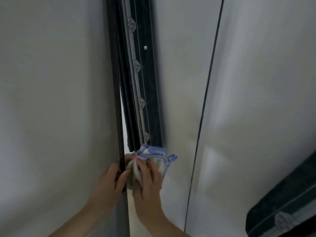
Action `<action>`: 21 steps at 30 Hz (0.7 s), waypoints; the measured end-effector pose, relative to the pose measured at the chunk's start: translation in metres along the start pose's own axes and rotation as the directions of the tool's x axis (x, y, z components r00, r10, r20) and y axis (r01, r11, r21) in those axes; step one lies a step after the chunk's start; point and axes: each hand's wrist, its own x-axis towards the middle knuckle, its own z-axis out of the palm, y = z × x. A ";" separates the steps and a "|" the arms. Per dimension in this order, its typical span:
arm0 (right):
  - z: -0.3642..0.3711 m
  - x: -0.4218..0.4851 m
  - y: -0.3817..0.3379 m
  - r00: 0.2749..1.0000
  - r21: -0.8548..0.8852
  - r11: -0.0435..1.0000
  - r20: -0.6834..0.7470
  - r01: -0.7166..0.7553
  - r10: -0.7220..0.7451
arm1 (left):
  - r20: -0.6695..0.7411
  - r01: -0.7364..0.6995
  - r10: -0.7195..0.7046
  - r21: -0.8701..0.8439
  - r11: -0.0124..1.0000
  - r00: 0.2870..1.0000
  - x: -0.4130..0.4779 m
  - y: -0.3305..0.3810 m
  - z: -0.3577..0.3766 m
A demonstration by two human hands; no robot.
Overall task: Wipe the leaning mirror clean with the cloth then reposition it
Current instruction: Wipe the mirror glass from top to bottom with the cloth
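The tall mirror (181, 103) fills the middle of the head view, bounded by a thin black frame edge on the left (117, 82) and a thin black line on the right. My left hand (109, 182) grips the left frame edge, fingers wrapped around it. My right hand (148, 178) lies flat on the glass just beside that edge, pressing a bunched white cloth with a lavender-blue border (153, 153) against the mirror. The cloth sticks out above my fingers. The mirror's top and bottom are out of view.
A dark patterned door frame with a small silver stud (145, 65) appears in the glass above the cloth. Plain grey wall (51, 100) lies to the left and wall (265, 82) to the right. A dark green patterned object (282, 214) sits at bottom right.
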 end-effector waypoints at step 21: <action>-0.028 0.084 -0.005 0.962 -0.181 0.948 -0.032 0.262 -0.272 | 0.066 0.010 -0.009 -0.007 1.000 0.998 -0.003 0.006 -0.002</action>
